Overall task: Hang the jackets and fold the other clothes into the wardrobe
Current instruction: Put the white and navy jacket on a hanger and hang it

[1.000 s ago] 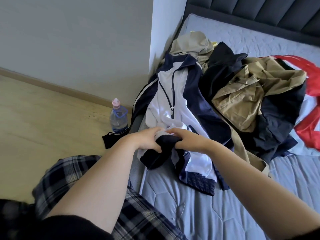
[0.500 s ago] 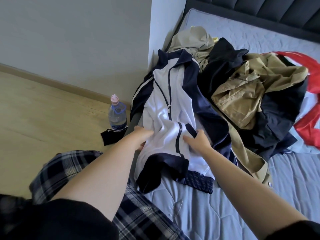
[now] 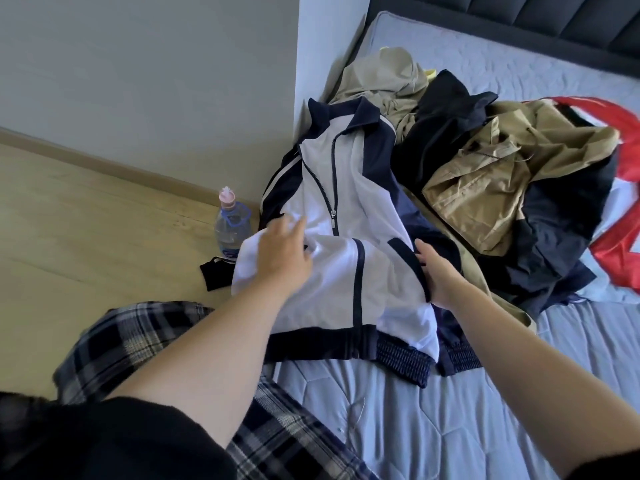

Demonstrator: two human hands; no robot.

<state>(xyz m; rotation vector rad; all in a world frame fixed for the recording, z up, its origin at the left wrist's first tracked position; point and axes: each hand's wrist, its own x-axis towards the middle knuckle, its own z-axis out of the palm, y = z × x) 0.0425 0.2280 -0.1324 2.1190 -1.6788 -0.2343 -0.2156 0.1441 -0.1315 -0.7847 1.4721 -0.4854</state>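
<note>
A white and navy zip jacket (image 3: 349,216) lies spread front-up on the left edge of the bed, collar toward the wall, ribbed hem toward me. My left hand (image 3: 282,252) lies on its white left front panel with the fingers spread and relaxed. At the jacket's right side seam, beside the navy pocket trim, my right hand (image 3: 438,271) touches the cloth with straight fingers. To the right sits a heap of other clothes: a tan jacket (image 3: 498,188), a black garment (image 3: 440,133), a khaki piece (image 3: 384,81), a dark navy garment (image 3: 554,251) and a red and white one (image 3: 620,237).
The grey-blue quilted mattress (image 3: 485,410) has a dark padded headboard (image 3: 519,19) at the top. A water bottle (image 3: 232,226) with a pink cap stands on the wooden floor (image 3: 86,220) by the wall corner, with a small black cloth (image 3: 216,271) beside it.
The jacket's bunched lower half has been pulled down and smoothed flat, so the hem now lies straight. Both hands let go of the cloth and moved apart, left hand leftward, right hand to the side seam.
</note>
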